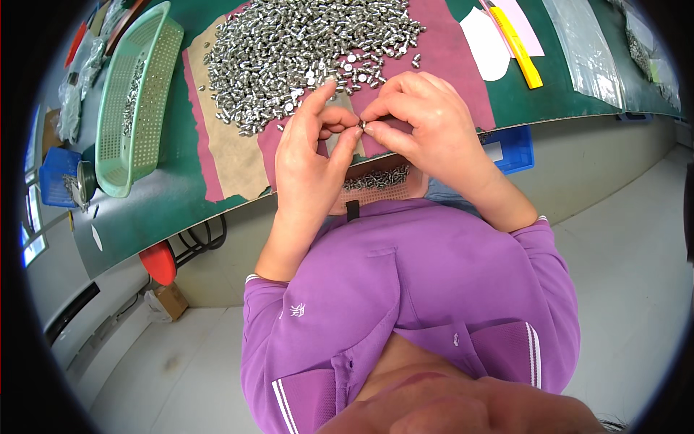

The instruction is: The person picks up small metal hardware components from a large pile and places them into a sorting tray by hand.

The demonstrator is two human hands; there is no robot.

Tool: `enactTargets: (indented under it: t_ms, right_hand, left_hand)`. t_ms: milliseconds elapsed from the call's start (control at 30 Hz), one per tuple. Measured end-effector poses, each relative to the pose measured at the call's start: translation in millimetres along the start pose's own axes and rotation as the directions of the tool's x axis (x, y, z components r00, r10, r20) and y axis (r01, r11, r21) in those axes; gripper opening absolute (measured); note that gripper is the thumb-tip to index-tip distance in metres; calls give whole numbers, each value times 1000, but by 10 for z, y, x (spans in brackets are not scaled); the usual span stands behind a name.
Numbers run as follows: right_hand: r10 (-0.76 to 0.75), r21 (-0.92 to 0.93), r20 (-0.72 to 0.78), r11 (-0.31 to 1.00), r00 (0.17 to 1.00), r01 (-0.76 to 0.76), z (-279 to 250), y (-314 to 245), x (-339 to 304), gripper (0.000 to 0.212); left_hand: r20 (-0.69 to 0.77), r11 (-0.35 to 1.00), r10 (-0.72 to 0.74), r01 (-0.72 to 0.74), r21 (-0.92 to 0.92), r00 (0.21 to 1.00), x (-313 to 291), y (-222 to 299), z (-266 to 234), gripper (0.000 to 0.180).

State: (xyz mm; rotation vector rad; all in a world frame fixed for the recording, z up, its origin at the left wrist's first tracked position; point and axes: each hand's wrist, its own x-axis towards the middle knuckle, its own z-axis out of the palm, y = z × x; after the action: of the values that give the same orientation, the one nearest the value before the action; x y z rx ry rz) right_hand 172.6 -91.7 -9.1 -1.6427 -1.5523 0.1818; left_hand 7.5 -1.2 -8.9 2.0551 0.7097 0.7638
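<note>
Both my hands meet over the near edge of the work table, in front of a big heap of small shiny metal fittings (311,50). Between the fingertips is one small metal fitting (363,125), mostly covered by fingers. My right hand (426,116) pinches it between thumb and forefinger. My left hand (311,141) has its thumb tip against the same piece, its forefinger raised and the other fingers curled. The heap lies on dark red and tan paper sheets (452,65). Below the hands, a pink basket (383,194) at my lap holds more fittings.
At the left stands a long green basket (155,87) with some fittings. A blue bin (58,177) sits beyond it. On the right lie a yellow utility knife (520,50), white paper (484,43) and clear plastic bags (582,50). A blue tray (517,148) is under the table edge; a red stool (159,262) stands below.
</note>
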Motion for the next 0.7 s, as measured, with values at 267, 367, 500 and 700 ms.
enactTargets:
  t_ms: [267,367,500,700]
  right_hand:
    - [17,14,53,1000,998,-17,-36,-33,-11,14]
    - [8,17,40,1000,999,-8,-29,-30,-17,15]
    - [-26,6,53,1000,998,25,-38,-12,-20,16]
    - [-130,-70,101,988,986,137,-65,-66,-1,15]
  left_hand:
    - [68,1000,12,-14,25,998,-27,23,-25,70]
    - [37,1000,16,-17,18,999,-25,35,-19,72]
    - [40,999,28,-29,40,999,-24,23,-22,73]
    - [67,999,16,-19,43,998,-27,12,-28,72]
